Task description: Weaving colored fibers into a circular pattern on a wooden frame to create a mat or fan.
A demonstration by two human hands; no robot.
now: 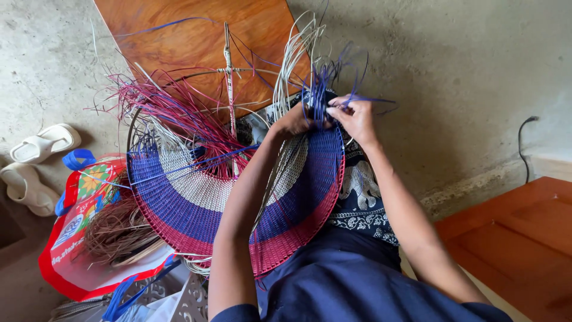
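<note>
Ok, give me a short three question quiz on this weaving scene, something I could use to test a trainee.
1. True or false: both hands work at the upper edge of the round woven piece.
2. Which colour are the loose strands at the left hand and right hand? A red, B blue, C white.
3. Fill in: on the floor at the far left lies a pair of white ____.

Key
1. True: the two hands meet at the rim of the piece, where it is blue.
2. B: blue strands rise from between the fingers.
3. Sandals, beside the red bag of fibre.
</note>
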